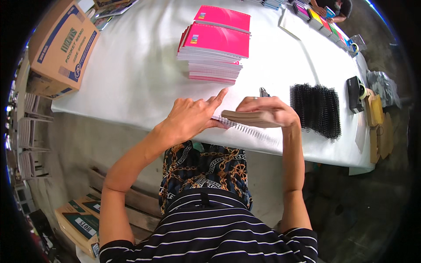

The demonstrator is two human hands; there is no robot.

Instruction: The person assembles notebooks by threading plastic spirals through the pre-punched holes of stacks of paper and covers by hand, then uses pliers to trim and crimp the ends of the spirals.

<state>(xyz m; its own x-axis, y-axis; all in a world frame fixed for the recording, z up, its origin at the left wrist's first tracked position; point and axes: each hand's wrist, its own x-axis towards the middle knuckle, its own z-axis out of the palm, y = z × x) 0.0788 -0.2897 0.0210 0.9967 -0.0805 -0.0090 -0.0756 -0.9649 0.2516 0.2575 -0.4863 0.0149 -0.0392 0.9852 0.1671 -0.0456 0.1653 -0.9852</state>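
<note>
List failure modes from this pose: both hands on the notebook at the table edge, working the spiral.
1. The notebook is held over the table's front edge; if the right hand slips, it may drop to the floor.
2. The left hand pinches the wire spiral at one end; the coil could skip holes or bend.
3. The right forearm sits close to the black coil pile; a sweep might knock coils off.

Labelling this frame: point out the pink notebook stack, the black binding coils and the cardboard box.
pink notebook stack (215, 40), head view, top cover
black binding coils (316, 109), head view, middle of pile
cardboard box (61, 48), head view, top face
</note>
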